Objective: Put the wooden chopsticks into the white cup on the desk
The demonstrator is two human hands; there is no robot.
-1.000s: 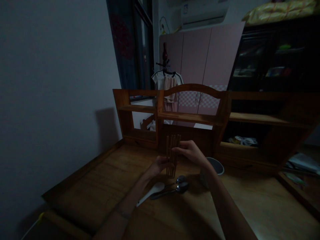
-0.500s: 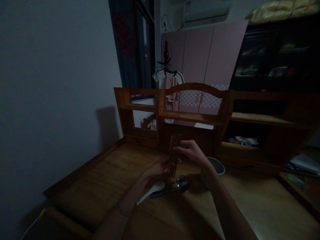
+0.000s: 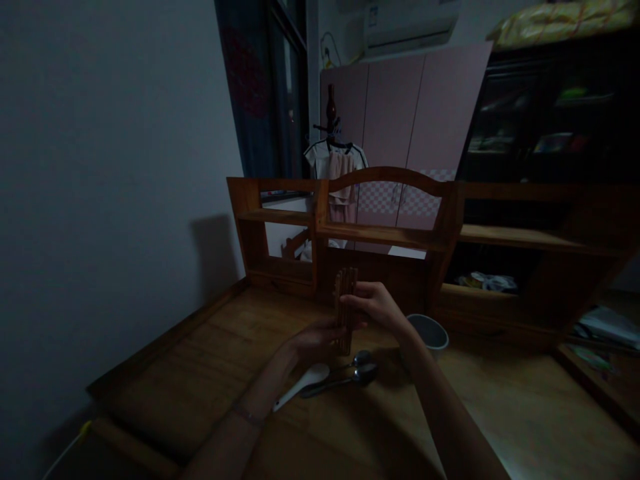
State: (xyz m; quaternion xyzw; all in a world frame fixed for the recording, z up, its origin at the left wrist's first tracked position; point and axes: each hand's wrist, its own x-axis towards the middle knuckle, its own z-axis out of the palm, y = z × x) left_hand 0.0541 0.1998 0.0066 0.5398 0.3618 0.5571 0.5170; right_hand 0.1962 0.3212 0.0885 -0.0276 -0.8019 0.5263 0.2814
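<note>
A bundle of brown chopsticks (image 3: 345,310) stands nearly upright above the desk, gripped by both hands. My left hand (image 3: 320,337) is closed round its lower part. My right hand (image 3: 374,303) pinches the upper part from the right side. Just below lie a white spoon (image 3: 303,385) and two metal spoons (image 3: 364,373), side by side on the wood. Behind my right forearm stands a grey container (image 3: 429,332) with a pale rim, partly covered by the arm.
The wooden desk (image 3: 200,360) has a shelf unit (image 3: 380,233) along its back edge. A white wall (image 3: 125,167) borders the left side. Plastic-wrapped items (image 3: 485,282) sit in the right shelf compartment. The room is dim.
The chopsticks and both hands have shifted very slightly to the left, and the bundle's tops look a little more fanned. The spoons and the container stay in place.
</note>
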